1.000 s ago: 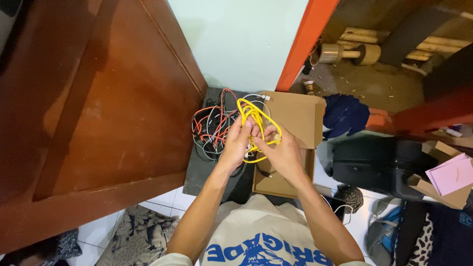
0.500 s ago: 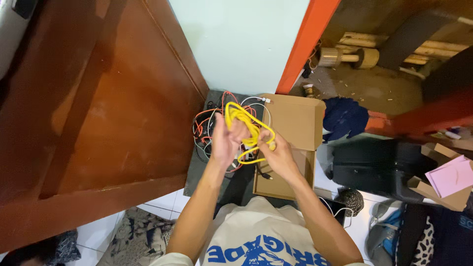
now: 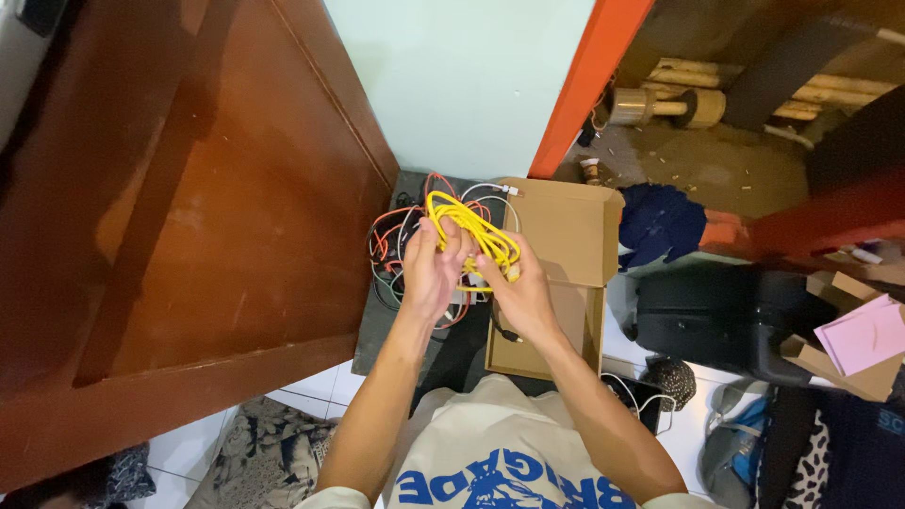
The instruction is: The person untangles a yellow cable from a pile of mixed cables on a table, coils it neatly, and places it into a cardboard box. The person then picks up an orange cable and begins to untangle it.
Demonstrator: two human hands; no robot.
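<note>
Both hands hold a tangled bundle of yellow cable (image 3: pixel 468 229) in front of me. My left hand (image 3: pixel 429 273) grips the bundle's left side, fingers closed around the strands. My right hand (image 3: pixel 517 287) pinches its right side near the lower loops. Beneath the hands lies a pile of red, white and black cables (image 3: pixel 394 247) on a dark mat (image 3: pixel 382 330). An open brown cardboard box (image 3: pixel 564 236) sits just right of the pile, under my right hand.
A large brown wooden door (image 3: pixel 189 217) fills the left. An orange post (image 3: pixel 584 85) rises beside a pale green wall. A blue cloth (image 3: pixel 660 221), a black case (image 3: pixel 716 316) and a pink paper (image 3: pixel 867 335) lie to the right. A patterned rug (image 3: pixel 269 452) lies at the bottom left.
The yellow bundle has been drawn together, its loops smaller and tighter than a second ago. Both hands have shifted slightly left over the cable pile.
</note>
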